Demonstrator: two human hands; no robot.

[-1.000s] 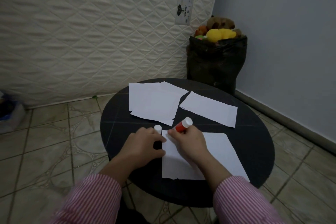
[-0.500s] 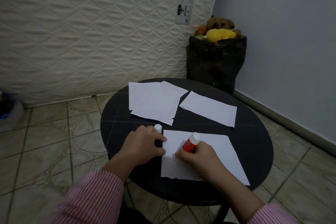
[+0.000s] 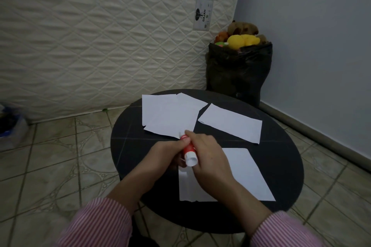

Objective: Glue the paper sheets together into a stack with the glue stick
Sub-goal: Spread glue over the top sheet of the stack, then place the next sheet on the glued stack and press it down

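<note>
While both hands (image 3: pixel 206 158) close, glue stick (image 3: pixel 188 151) held.

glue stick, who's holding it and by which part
Both hands: right hand wraps the red glue stick's barrel; left hand fingers pinch its far end.

Round black table (image 3: pixel 128 150) under scattered paper sheets (image 3: pixel 230 122).

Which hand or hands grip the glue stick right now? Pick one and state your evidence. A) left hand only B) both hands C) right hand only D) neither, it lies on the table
B: the left hand and the right hand both close around the red glue stick, which is raised over the nearest paper sheet.
</note>
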